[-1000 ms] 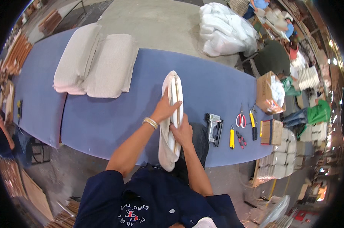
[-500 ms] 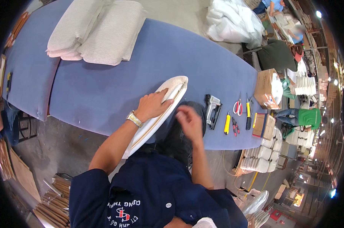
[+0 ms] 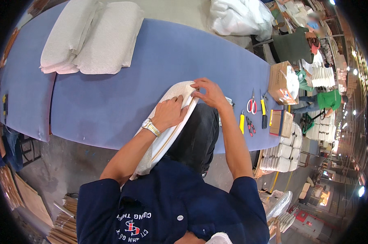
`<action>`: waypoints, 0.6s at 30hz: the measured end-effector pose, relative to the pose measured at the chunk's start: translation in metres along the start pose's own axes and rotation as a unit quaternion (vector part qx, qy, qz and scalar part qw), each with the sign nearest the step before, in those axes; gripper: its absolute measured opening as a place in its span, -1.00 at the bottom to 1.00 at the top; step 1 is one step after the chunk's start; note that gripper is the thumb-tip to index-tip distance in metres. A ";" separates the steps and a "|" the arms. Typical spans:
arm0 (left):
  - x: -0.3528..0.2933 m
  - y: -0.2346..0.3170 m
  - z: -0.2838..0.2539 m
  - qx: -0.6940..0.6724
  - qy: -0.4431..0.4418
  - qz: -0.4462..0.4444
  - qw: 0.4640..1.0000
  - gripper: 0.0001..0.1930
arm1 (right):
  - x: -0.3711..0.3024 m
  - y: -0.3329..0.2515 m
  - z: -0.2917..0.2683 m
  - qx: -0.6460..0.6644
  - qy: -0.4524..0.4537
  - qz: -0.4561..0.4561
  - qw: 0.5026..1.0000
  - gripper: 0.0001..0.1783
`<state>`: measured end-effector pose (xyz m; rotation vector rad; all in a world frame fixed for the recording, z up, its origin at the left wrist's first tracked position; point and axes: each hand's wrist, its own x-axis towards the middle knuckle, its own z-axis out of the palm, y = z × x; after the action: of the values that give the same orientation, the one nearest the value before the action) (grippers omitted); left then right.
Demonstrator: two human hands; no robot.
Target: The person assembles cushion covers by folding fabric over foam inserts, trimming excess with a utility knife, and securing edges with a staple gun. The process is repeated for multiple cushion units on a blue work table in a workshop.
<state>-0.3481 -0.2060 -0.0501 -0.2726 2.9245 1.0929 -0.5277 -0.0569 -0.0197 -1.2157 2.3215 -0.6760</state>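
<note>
A long padded seat panel (image 3: 169,138) with white foam and a brown strip along its edge leans on my raised knee, tilted at the table's edge. Light speckled fabric (image 3: 177,89) wraps its far side and tip. My left hand (image 3: 169,114), with a metal watch at the wrist, grips the panel midway, fingers over the fabric and thumb across the edge. At the far tip, my right hand (image 3: 208,94) pinches the fabric between thumb and fingers. A staple gun (image 3: 230,101) lies mostly hidden behind my right forearm.
Stacked fabric pieces (image 3: 106,38) lie on the blue table (image 3: 147,57) at far left. Red-handled scissors (image 3: 252,106), a yellow cutter (image 3: 241,123), pliers (image 3: 250,126) and a screwdriver (image 3: 264,116) lie right, near a cardboard box (image 3: 279,83). A person in green (image 3: 328,99) stands beyond.
My right hand has moved forward from beside my knee to the panel's far tip and closed on the fabric there. My left hand stays on the panel.
</note>
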 end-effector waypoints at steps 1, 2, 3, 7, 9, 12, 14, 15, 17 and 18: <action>0.000 0.000 -0.001 -0.001 0.013 -0.001 1.000 -0.48 | 0.003 0.001 0.002 0.007 0.009 -0.011 1.000 -0.66; 0.001 0.000 -0.003 -0.003 0.026 -0.001 1.000 -0.49 | 0.007 0.001 0.006 0.014 0.019 -0.022 0.999 -0.68; 0.005 0.000 -0.004 -0.016 0.009 -0.013 1.000 -0.47 | 0.009 0.002 0.009 0.021 0.029 -0.032 0.999 -0.70; 0.031 -0.002 -0.014 -0.060 0.007 -0.067 0.996 -0.49 | 0.028 -0.010 0.000 -0.067 -0.019 0.011 0.997 -0.75; 0.045 -0.007 -0.013 -0.085 0.017 -0.085 0.993 -0.51 | 0.038 -0.015 -0.005 -0.130 -0.036 -0.003 0.991 -0.76; 0.059 -0.012 -0.004 -0.087 0.035 -0.083 0.992 -0.61 | 0.046 -0.010 -0.007 -0.108 -0.043 0.023 0.993 -0.74; 0.064 -0.016 0.003 -0.099 0.064 -0.069 0.991 -0.66 | 0.048 -0.014 -0.010 -0.098 -0.047 0.047 0.993 -0.75; 0.067 -0.014 0.009 -0.110 0.092 -0.052 0.988 -0.68 | 0.049 -0.016 -0.013 -0.093 -0.049 0.058 0.993 -0.75; 0.074 -0.017 0.011 -0.126 0.080 -0.049 0.988 -0.69 | 0.053 -0.020 -0.018 -0.101 -0.078 0.080 0.989 -0.75; 0.078 -0.020 0.012 -0.135 0.039 -0.060 0.988 -0.68 | 0.053 -0.020 -0.019 -0.106 -0.092 0.091 0.986 -0.74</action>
<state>-0.4224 -0.2252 -0.0771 -0.4978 2.7738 1.4897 -0.5543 -0.1072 -0.0005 -1.0848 2.3534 -0.2483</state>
